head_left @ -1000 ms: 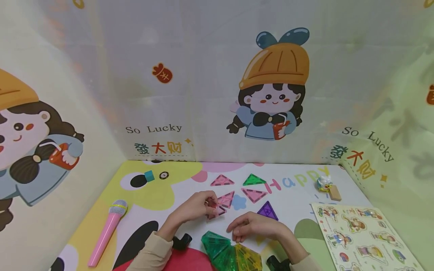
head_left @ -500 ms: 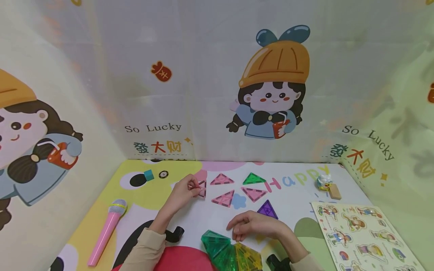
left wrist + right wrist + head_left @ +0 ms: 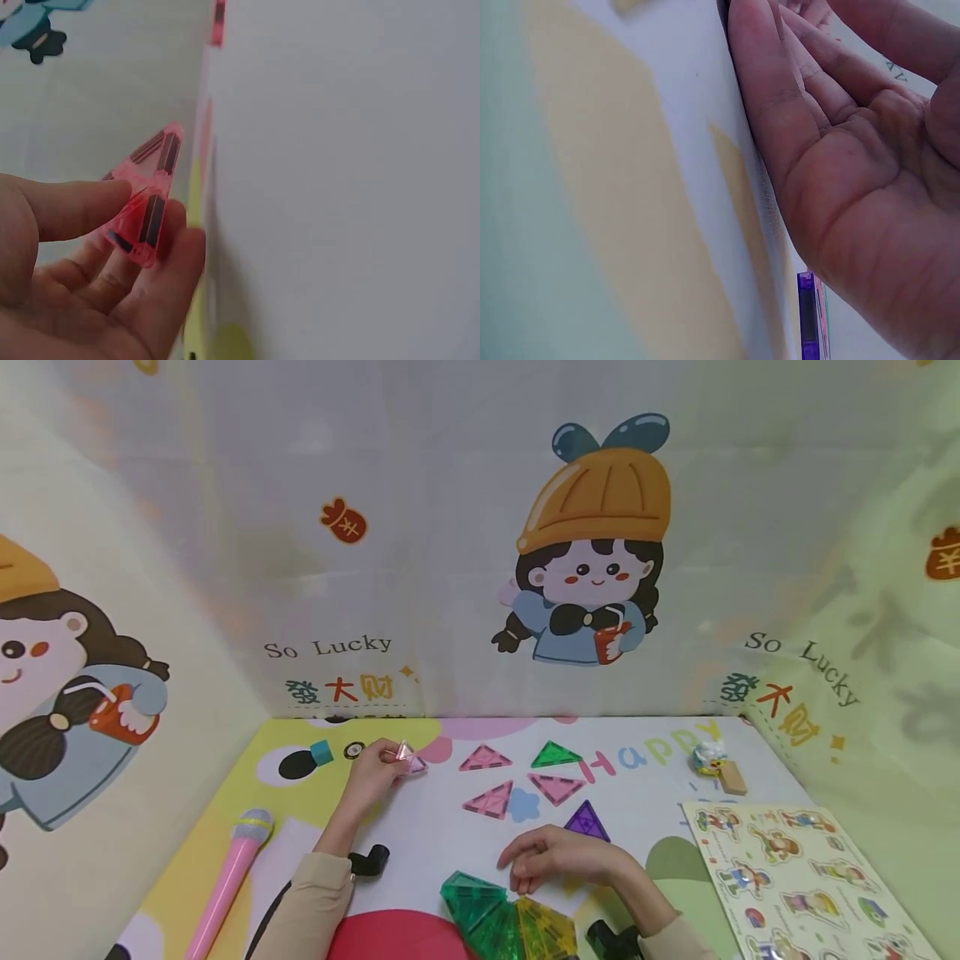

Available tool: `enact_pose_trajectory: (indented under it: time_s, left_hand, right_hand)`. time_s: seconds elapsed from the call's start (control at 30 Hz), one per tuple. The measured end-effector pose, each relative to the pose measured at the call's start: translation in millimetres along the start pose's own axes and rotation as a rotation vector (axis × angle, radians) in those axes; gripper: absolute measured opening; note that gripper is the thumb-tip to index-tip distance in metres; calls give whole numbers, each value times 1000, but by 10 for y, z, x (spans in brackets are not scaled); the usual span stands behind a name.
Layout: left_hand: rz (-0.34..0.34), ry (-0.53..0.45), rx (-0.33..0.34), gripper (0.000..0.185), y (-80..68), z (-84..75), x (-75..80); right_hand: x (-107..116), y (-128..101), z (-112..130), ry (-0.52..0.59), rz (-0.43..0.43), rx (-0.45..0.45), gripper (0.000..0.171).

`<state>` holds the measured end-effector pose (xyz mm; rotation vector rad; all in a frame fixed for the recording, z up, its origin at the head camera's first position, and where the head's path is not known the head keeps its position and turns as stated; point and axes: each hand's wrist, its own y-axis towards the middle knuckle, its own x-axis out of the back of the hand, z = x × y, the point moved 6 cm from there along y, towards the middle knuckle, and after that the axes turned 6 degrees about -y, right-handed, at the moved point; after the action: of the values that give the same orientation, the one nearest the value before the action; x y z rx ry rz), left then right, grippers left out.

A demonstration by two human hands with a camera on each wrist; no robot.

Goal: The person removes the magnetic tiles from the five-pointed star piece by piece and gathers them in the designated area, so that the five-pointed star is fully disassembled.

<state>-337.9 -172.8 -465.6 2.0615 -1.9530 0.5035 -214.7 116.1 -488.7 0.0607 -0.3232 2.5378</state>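
cartoon mat point(image 3: 450, 852), left hand point(image 3: 372, 774), pink triangle point(image 3: 408, 760)

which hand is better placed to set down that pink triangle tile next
Left. The left hand already pinches the translucent pink triangular tile just above the mat, beside the other pink tiles. The right hand rests flat near the green and yellow tile cluster, farther away.

A child's play corner: cartoon-print curtains point(image 3: 480, 568), colourful play mat point(image 3: 450, 852), toy microphone point(image 3: 228, 877), magnetic tiles point(image 3: 510, 922).
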Motion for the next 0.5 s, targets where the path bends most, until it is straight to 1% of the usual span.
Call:
enact_pose_trajectory:
  time_s: [0.1, 0.2, 0.3, 0.43, 0.5]
  left_hand:
    - [7, 41, 29, 24, 44, 68, 12]
    - [24, 87, 10, 24, 78, 83, -4]
    - [23, 127, -4, 25, 106, 98, -9]
    - [25, 207, 6, 34, 116, 115, -10]
    - [43, 237, -6, 41, 118, 94, -27]
  right_hand:
    - [-10, -2, -6, 13, 5, -3, 35]
    - [-2, -1, -7, 8, -6, -3, 34]
    - [1, 12, -12, 2, -10, -4, 34]
    - [-3, 23, -20, 2, -4, -11, 34]
    - [5, 15, -23, 0, -10, -17, 34]
